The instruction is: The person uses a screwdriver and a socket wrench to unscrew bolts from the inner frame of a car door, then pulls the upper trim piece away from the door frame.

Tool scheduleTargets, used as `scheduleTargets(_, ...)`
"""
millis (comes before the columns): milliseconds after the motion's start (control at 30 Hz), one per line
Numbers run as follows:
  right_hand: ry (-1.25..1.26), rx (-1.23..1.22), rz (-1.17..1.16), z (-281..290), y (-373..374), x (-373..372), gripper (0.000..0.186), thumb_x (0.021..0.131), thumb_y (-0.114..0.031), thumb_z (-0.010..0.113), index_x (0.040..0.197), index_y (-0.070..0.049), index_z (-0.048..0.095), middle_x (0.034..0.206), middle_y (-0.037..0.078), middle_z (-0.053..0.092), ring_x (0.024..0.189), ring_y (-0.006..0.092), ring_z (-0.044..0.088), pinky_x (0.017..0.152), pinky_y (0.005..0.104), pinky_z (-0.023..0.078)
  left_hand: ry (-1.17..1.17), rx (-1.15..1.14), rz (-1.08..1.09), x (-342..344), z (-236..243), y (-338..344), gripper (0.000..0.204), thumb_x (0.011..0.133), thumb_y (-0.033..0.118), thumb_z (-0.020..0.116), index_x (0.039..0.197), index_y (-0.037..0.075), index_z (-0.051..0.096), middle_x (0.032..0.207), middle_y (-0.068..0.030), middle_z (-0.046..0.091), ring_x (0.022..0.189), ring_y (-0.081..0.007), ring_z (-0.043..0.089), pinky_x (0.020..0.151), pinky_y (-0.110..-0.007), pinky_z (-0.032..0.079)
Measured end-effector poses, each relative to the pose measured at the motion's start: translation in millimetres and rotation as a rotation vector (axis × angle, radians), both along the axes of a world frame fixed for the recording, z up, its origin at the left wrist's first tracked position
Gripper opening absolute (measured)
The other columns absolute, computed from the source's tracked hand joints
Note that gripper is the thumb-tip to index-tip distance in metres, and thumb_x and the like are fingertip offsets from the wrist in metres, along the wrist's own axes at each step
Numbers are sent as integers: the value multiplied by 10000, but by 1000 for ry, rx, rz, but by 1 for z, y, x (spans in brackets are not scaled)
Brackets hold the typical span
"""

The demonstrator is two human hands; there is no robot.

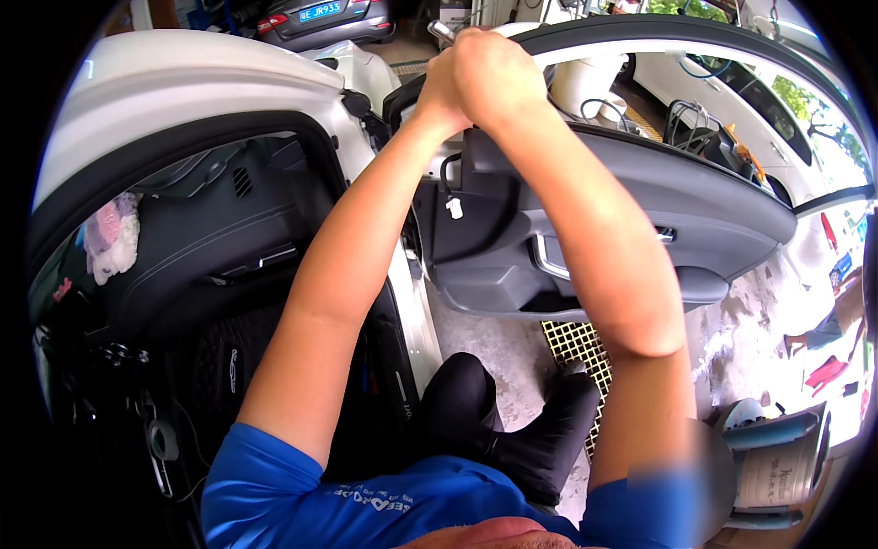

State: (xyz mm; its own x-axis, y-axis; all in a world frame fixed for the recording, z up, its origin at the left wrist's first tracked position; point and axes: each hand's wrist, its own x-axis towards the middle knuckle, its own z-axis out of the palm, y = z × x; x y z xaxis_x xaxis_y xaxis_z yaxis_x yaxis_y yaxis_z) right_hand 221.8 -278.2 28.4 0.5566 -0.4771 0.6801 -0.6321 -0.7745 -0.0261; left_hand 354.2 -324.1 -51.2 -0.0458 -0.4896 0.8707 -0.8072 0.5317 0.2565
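Both arms stretch forward to the front upper corner of an open car door. My left hand is closed, partly covered by my right hand, which is also curled shut and pressed against it. What they grip is hidden behind the fingers. A small silvery piece sticks out just beyond the knuckles; whether it is held, I cannot tell. Below the hands, a white plug dangles on a dark cable from the door's front edge. The grey inner trim of the door carries a pull handle.
On the left lies the car's dark cabin, with its dashboard and a pink and white plush thing. A yellow floor grating runs under the door. A cart stands at lower right. Another car is parked ahead; a white bucket stands beyond the door.
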Motion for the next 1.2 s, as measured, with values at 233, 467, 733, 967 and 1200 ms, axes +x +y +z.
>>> scheduleTargets(233, -237, -202, 367, 23, -4, -8, 234, 865, -206, 556, 795, 14, 591, 686, 196, 606, 647, 350, 609, 617, 425, 491, 92, 329, 114, 14, 7, 43, 748, 677, 157, 765, 1324, 26, 413, 1323, -168, 465, 1213, -315, 454, 1023, -368, 367)
scheduleTargets(467, -1054, 1173, 602, -68, 39, -19, 230, 923, -135, 511, 927, 91, 552, 827, 139, 633, 646, 206, 650, 580, 278, 561, -13, 366, 299, 43, -25, 69, 822, 655, -18, 696, 1384, 63, 325, 1328, -189, 438, 1217, -331, 449, 1014, -345, 380)
scheduleTargets(733, -816, 245, 213, -119, 55, 48, 95, 825, -43, 544, 857, 44, 566, 815, 232, 607, 766, 403, 601, 709, 439, 474, -84, 345, 174, 50, -20, 78, 843, 665, 5, 679, 1406, 68, 281, 1389, -194, 375, 1263, -331, 406, 1034, -348, 353)
scheduleTargets(967, -637, 299, 86, -120, 45, 74, 151, 786, -23, 507, 904, 70, 516, 908, 272, 573, 869, 420, 563, 802, 447, 454, -2, 267, 80, 62, -34, 59, 635, 793, 94, 599, 1368, 16, 341, 1381, -209, 388, 1285, -321, 383, 1068, -341, 303)
scheduleTargets(1200, -388, 112, -149, -98, 35, 87, 290, 820, -94, 527, 1066, 61, 516, 915, 177, 598, 868, 300, 606, 751, 350, 510, 471, 394, -474, 60, -48, 40, 482, 889, 94, 481, 1351, 22, 369, 1175, -105, 556, 1083, -174, 524, 935, -267, 394)
